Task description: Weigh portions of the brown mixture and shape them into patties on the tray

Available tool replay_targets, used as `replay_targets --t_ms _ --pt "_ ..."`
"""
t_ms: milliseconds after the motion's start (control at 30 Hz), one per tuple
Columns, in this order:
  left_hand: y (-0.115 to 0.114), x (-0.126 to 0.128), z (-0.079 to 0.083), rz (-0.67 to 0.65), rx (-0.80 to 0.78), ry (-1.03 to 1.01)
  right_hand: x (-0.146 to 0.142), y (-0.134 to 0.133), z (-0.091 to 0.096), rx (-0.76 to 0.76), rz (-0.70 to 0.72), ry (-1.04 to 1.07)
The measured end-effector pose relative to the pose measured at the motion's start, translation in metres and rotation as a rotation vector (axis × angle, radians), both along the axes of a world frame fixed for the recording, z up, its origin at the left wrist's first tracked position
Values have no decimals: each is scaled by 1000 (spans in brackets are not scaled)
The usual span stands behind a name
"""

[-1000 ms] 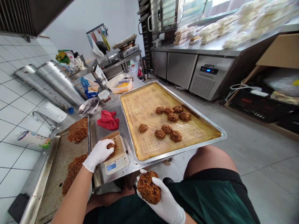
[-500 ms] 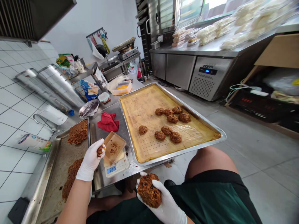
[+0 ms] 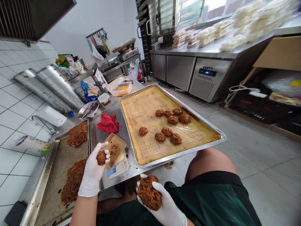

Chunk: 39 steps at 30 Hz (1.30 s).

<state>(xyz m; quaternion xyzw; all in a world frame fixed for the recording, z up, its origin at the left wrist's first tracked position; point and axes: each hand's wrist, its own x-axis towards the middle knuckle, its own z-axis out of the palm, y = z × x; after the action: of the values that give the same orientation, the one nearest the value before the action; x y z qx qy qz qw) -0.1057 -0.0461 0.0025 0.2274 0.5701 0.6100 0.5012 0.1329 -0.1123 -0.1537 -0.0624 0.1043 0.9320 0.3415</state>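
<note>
My left hand [image 3: 92,171], in a white glove, is closed on a small brown dough portion [image 3: 101,157] held just left of the cardboard tray [image 3: 115,148] on the digital scale [image 3: 117,168]. My right hand [image 3: 164,205], also gloved, cups a large brown dough lump [image 3: 149,192] low over my lap. Several shaped dough balls [image 3: 167,125] sit on the perforated mat of the big baking tray [image 3: 218,137] to the right. A metal tray [image 3: 50,175] at the left holds piles of loose dough [image 3: 72,179].
A red cloth [image 3: 107,123] lies behind the scale. Containers, a foil-lined bowl [image 3: 88,109] and bags crowd the counter's far end. A steel fridge counter [image 3: 202,75] with wrapped goods stands across the tiled floor. My knee [image 3: 209,160] is under the baking tray's edge.
My left hand lifted a small dough portion off the scale's cardboard tray and drew it left and toward me. The right hand kept its large lump almost still.
</note>
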Motion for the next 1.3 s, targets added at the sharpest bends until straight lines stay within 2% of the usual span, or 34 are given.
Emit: replay_targets --t_ms 133,267,333,533,633,800,933,1033,1100,1167,1200,1300 --pt "3 2 -2 60 -12 85 1 0 -1 -11 1 -1" --pt "-3 5 4 -132 -9 43 2 0 -2 -18 6 9" --pt "-6 7 5 -181 21 27 2 0 -2 -15 6 18" --pt "-1 30 -2 -92 -18 -182 2 -1 -1 5 -4 19" --pt "1 46 -3 -79 -37 -151 2 -1 -1 13 -10 10" --pt "19 71 -8 -303 -95 187 2 -4 -2 26 -28 -15" --pt "64 100 -12 -386 -54 450 -1 -5 -6 50 -29 -40" --pt "102 116 1 -403 65 473 -3 -4 -13 62 -17 -46" --pt "114 117 16 -400 139 478 -4 -3 -18 67 -3 -54" --pt "111 108 28 -400 178 587 -3 -2 -21 66 9 -65" --pt "104 100 31 -398 185 705 -2 -1 -21 63 11 -69" --pt "66 67 22 -363 160 1204 1 -1 -19 49 -13 -66"
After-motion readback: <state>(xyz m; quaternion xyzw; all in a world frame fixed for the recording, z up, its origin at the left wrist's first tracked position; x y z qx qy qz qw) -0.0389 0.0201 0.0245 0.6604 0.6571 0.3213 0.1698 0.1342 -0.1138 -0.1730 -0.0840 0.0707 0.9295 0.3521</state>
